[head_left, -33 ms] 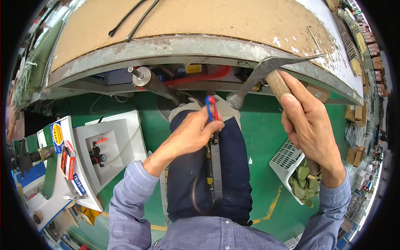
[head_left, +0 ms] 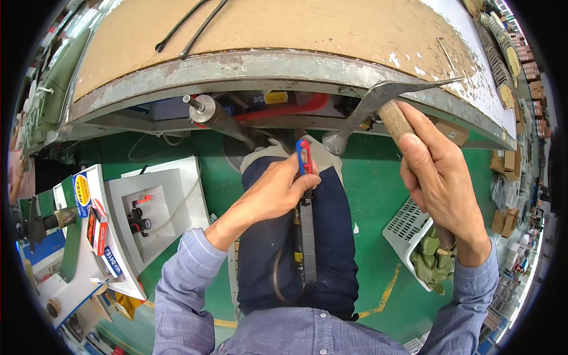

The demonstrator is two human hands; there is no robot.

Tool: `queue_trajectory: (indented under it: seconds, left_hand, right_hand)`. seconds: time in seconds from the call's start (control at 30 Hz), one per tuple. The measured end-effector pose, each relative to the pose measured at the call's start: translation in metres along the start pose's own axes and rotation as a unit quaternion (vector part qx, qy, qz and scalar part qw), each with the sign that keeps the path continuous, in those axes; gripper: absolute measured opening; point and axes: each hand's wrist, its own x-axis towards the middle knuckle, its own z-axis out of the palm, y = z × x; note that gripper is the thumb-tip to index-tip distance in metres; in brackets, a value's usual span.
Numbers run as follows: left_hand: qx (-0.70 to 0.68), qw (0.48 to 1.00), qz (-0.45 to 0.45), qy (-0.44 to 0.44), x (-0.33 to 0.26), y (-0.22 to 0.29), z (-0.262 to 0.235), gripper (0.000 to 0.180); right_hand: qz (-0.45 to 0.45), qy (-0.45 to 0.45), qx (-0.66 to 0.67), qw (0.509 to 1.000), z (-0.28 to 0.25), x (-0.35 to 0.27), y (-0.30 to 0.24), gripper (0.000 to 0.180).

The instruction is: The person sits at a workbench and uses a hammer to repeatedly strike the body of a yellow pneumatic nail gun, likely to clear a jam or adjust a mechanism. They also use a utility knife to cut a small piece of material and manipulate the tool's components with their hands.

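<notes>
My right hand (head_left: pixel 436 168) is wrapped round the wooden handle of a hammer (head_left: pixel 373 103). Its metal head has a round face on one end and a long thin claw-like point on the other, held at the bench edge. Over my lap, my left hand (head_left: pixel 278 188) is closed on a small blue-and-red looped piece (head_left: pixel 304 157), seemingly the top of a long narrow grey tool (head_left: pixel 306 239). That tool lies along my thighs, with a clear hose curving beside it. My palm hides where the two join.
Ahead stands a worn bench (head_left: pixel 254 68) carrying two dark metal rods (head_left: pixel 201 29). A metal post (head_left: pixel 207 112) rises under its edge. At right sits a white basket (head_left: pixel 405 231) of green pieces; at left, a white cabinet (head_left: pixel 160 207) with small boxes (head_left: pixel 97 231).
My left hand and the blue-and-red piece have shifted very slightly to the right and toward me. My right hand and the hammer stay almost where they were.
</notes>
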Motion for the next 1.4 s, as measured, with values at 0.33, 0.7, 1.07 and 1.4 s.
queue_trajectory:
  seconds: [0.33, 0.7, 1.07, 1.4]
  left_hand:
    - [0.036, 0.999, 0.017, -0.027, 0.001, 0.010, 0.000, 0.015]
    - [0.059, 0.997, 0.036, -0.034, -0.003, 0.017, 0.003, 0.015]
    - [0.085, 0.994, 0.051, -0.036, -0.004, 0.017, 0.006, 0.014]
    - [0.070, 0.997, 0.027, -0.033, -0.003, 0.016, 0.003, 0.016]
  right_hand:
    - [-0.018, -0.008, -0.026, 0.999, 0.000, 0.006, -0.002, 0.048]
    - [-0.233, -0.010, -0.198, 0.952, 0.003, 0.049, -0.003, 0.047]
    - [-0.340, -0.016, -0.312, 0.887, 0.002, 0.055, 0.006, 0.045]
    - [-0.254, -0.060, -0.207, 0.943, -0.002, 0.047, -0.007, 0.045]
